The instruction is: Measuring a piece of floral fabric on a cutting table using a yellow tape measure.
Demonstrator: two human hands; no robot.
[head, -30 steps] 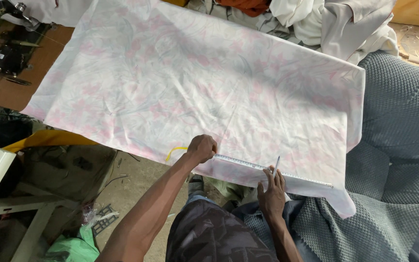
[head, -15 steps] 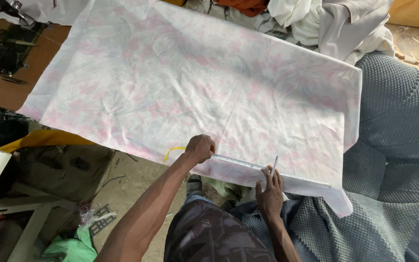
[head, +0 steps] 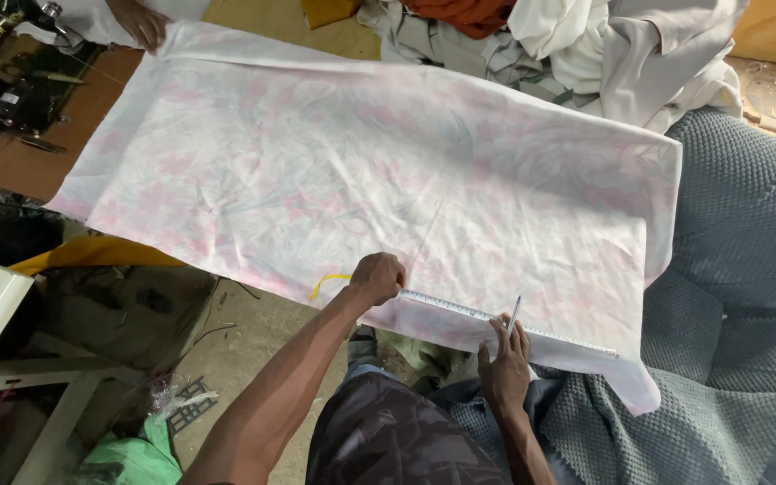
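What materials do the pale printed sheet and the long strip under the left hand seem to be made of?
Printed sheet: thin woven fabric, matte; it creases and drapes. Measuring tape: probably flexible vinyl or coated cloth, lying flat with fine marks. The left hand pins it down.

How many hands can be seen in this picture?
3. The left hand presses the measuring tape on the fabric; the right hand holds a pen; another person's hand at top left.

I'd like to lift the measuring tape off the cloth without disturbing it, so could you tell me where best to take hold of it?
Probably by its loose yellow end, which curls off the near edge of the floral cloth beside the left hand. Come from the near left side: there the measuring tape stands free, while the rest lies flat along the hem, pinned by the left hand and by the right hand with its pen.
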